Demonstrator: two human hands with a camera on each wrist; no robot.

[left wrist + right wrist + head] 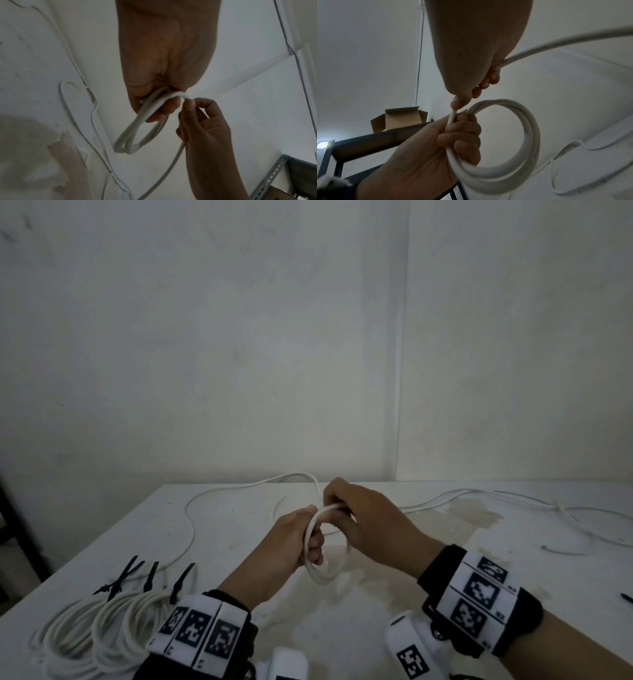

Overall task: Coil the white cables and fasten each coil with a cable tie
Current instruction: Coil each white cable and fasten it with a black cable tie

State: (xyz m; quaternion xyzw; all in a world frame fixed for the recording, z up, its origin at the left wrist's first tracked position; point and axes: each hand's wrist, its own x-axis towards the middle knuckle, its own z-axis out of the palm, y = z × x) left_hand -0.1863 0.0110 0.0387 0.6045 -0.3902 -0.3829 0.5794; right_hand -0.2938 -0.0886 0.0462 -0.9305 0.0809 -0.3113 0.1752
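Observation:
Above the middle of the white table [239,546], my left hand [313,544] grips a small coil of white cable [325,573], a few loops that hang below its curled fingers. My right hand [337,503] is just right of it, fingers curled round the same cable where it runs into the coil. In the right wrist view the coil [530,135] is a round ring in the left hand [460,136], and the free length [556,43] runs out of the right hand [471,94] to the right. The left wrist view shows the right hand's thumb and finger [188,106] pinching the cable at the coil's top [133,135].
Several finished white coils [96,628] with black cable ties [150,577] lie at the near left. Loose cable [190,518] trails over the far left of the table; more white cables [479,496] sprawl at the right. A black tie [627,597] lies at the right edge.

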